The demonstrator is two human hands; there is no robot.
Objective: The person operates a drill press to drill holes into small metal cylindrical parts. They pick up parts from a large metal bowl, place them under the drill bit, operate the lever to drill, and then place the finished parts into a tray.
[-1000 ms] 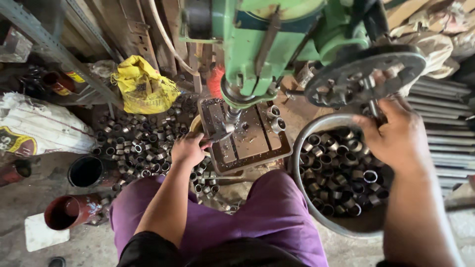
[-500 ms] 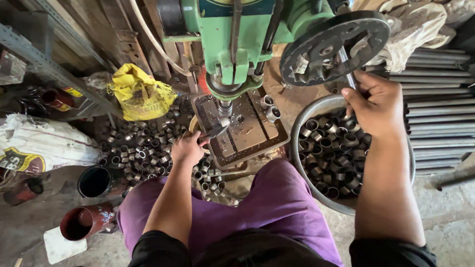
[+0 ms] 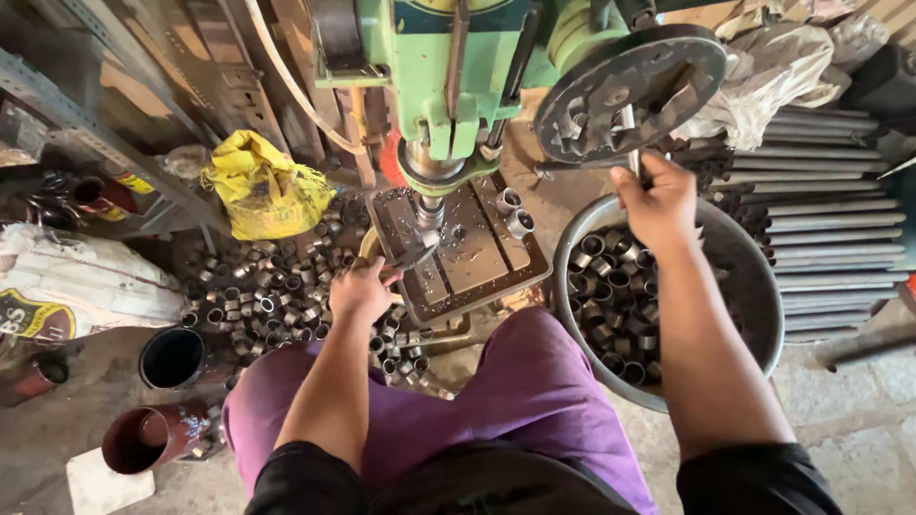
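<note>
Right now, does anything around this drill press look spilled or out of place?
Yes. Short metal rings lie scattered loose on the floor left of the drill table, beside the left hand, while others sit contained in the metal basin.

Left hand [image 3: 358, 289] rests at the drill press table [image 3: 477, 250]; right hand [image 3: 658, 198] grips the feed handle [image 3: 632, 153].

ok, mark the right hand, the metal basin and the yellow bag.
right hand [image 3: 658, 200], head view, back of the hand.
metal basin [image 3: 768, 315], head view, right rim.
yellow bag [image 3: 262, 191], head view, middle of the crumpled plastic.
</note>
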